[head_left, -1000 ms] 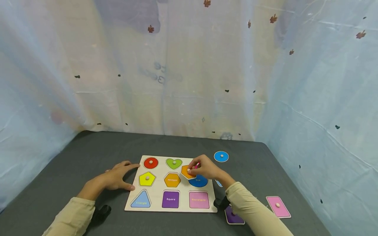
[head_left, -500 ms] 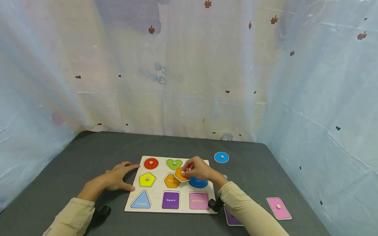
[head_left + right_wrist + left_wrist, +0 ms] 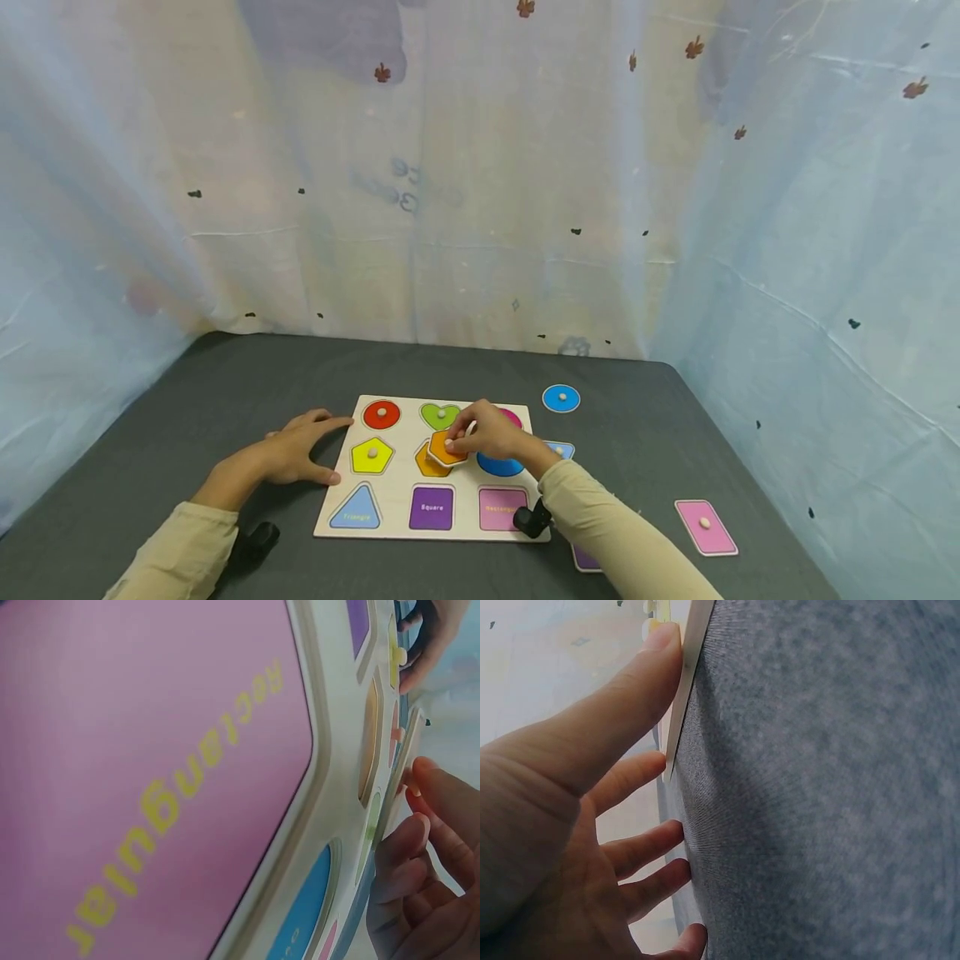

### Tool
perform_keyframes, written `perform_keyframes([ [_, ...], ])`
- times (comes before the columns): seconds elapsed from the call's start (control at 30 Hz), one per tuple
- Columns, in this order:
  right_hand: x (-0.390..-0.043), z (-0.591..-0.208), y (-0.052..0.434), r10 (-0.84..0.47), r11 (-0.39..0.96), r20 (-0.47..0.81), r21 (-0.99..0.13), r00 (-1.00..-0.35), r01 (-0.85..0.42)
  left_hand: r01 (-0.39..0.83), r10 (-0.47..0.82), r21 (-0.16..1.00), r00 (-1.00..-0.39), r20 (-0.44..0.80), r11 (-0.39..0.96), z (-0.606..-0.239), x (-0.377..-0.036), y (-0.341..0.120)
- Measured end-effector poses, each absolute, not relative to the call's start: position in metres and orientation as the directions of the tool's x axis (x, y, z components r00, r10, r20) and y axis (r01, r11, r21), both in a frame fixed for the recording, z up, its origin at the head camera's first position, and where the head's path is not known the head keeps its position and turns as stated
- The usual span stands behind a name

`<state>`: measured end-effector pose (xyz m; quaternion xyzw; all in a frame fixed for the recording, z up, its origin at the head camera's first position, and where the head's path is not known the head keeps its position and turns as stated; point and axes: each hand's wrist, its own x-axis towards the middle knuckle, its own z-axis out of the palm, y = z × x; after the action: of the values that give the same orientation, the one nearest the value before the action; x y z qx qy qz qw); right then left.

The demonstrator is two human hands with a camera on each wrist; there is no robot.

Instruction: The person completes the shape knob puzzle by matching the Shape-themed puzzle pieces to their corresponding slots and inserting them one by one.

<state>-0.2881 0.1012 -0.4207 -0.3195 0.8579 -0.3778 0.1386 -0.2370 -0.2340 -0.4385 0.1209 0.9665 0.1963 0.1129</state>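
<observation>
A wooden shape puzzle board (image 3: 397, 475) lies on the dark grey table (image 3: 225, 392). My right hand (image 3: 486, 432) pinches the knob of an orange hexagon piece (image 3: 444, 448) and holds it tilted over the board's orange hexagon recess (image 3: 424, 465). In the right wrist view the fingers (image 3: 420, 847) hold the piece's edge (image 3: 401, 776) just above the board (image 3: 330, 735). My left hand (image 3: 298, 450) rests flat on the table with spread fingers, its thumb (image 3: 634, 679) touching the board's left edge (image 3: 686, 682).
Red circle (image 3: 382, 413), green heart (image 3: 439, 414), yellow pentagon (image 3: 372, 455) and blue triangle (image 3: 356, 507) pieces sit in the board. Loose on the table at the right lie a blue circle (image 3: 561, 398), a pink rectangle (image 3: 705, 526) and a purple piece (image 3: 585, 558). Curtain surrounds the table.
My right hand has carried the orange hexagon leftwards from over the blue oval recess to over the hexagon recess. The left hand has not moved.
</observation>
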Motion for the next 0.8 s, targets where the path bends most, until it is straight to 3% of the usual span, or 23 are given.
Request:
perform_keyframes([
  [0.8,-0.286,-0.427,0.076,-0.615,0.587,-0.036,-0.688,-0.787,-0.427,0.190,0.279,0.401,-0.944,-0.176,0.896,-0.437,-0.237,-0.234],
])
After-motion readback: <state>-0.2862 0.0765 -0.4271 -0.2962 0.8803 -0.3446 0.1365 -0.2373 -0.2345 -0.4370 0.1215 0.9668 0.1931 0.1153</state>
